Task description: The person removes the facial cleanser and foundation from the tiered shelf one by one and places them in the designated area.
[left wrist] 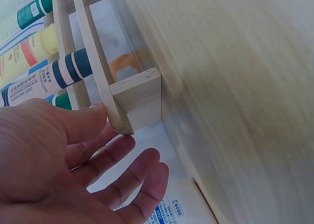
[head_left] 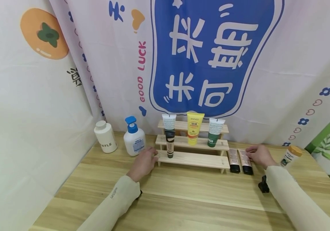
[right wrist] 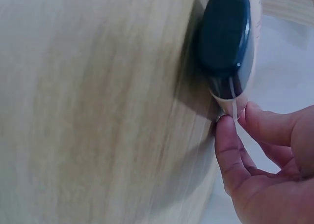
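My left hand [head_left: 145, 161] holds the left end of a small three-tier wooden rack [head_left: 193, 160], thumb on the lowest board and fingertips at its end. On that board a foundation tube [head_left: 170, 146] stands on its dark cap. Behind it, higher up, stand a white-and-green tube [head_left: 169, 121], a yellow tube [head_left: 194, 128] and another white-and-green tube [head_left: 215, 132]. My right hand [head_left: 259, 155] pinches the edge of a pinkish tube [head_left: 245, 160] with a black cap, lying on the table. A similar tube [head_left: 234, 159] lies beside it, between it and the rack.
Left of the rack stand a white pump bottle [head_left: 134, 141] with a blue top and a white bottle [head_left: 105, 138]. Beyond my right wrist is a white bottle with an orange cap [head_left: 294, 151]. A printed curtain hangs behind the wooden table [head_left: 182, 202].
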Tool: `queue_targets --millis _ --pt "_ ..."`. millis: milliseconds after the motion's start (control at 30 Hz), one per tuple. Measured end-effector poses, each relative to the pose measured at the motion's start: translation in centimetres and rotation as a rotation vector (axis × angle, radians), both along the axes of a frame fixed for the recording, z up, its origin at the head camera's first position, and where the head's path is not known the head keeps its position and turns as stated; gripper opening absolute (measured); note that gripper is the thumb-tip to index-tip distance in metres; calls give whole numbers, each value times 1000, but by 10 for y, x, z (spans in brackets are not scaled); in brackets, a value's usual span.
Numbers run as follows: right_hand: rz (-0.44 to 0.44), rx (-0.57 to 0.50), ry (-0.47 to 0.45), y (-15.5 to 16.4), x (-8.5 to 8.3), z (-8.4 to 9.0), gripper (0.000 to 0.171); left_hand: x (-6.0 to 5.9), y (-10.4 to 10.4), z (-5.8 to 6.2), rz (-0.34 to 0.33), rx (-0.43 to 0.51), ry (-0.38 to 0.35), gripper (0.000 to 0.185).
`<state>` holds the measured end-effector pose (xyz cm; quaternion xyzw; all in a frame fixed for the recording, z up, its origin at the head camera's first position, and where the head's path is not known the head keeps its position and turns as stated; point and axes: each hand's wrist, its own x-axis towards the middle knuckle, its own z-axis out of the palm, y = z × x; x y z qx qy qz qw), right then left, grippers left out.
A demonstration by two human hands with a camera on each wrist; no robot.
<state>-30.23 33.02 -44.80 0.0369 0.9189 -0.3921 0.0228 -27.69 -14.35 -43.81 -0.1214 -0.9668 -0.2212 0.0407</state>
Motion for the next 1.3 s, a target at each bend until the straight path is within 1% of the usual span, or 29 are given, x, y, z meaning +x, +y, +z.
queue_targets --millis 67,133,200,267,433,567,633,700,800,900,967,1067,1200,1300 --pt "-15 7 -15 1 0 2 31 0 0 1 -3 1 6 20" --pt "-14 29 -9 1 1 7 34 1 0 2 -10 3 14 20" --pt "-20 43 17 -1 4 15 37 1 0 2 -9 5 14 20" --pt "-26 60 71 -4 8 22 41 1 0 2 -6 6 10 20" --pt "-74 68 270 -19 23 37 42 1 0 1 -4 8 1 19" --pt "-93 68 460 -40 35 49 34 1 1 2 -8 5 5 19" --pt "-85 55 566 -52 40 55 27 2 1 2 -3 3 3 19" --pt "-56 29 669 -65 44 61 21 2 1 3 0 1 0 19" --pt "30 -22 815 -84 48 69 10 2 1 3 5 0 -2 19" --pt "135 -60 907 -104 51 73 5 2 1 3 5 -3 -1 19" --pt "194 -69 936 -117 52 74 8 2 0 2 4 -3 2 19" --pt "256 -84 934 -137 52 73 10 1 0 1 7 -1 3 19" --pt "299 -103 885 -165 50 69 9 1 0 1 7 3 0 19" --pt "335 -139 846 -187 47 65 12 1 0 1 4 7 -3 20"
